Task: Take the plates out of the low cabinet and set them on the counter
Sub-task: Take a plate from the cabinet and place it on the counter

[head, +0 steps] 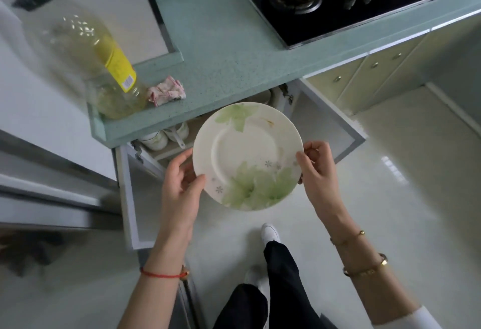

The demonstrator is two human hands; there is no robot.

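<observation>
A white plate with green leaf prints is held level in the air, just in front of the open low cabinet and below the counter edge. My left hand grips its left rim and my right hand grips its right rim. The teal speckled counter lies just beyond the plate. Inside the cabinet I see white bowls or cups; the plate hides the rest of the shelf.
A large oil bottle with a yellow label and a crumpled cloth sit on the counter's left end. A black gas hob occupies the back right. Both cabinet doors stand open to either side. My feet are on the pale floor.
</observation>
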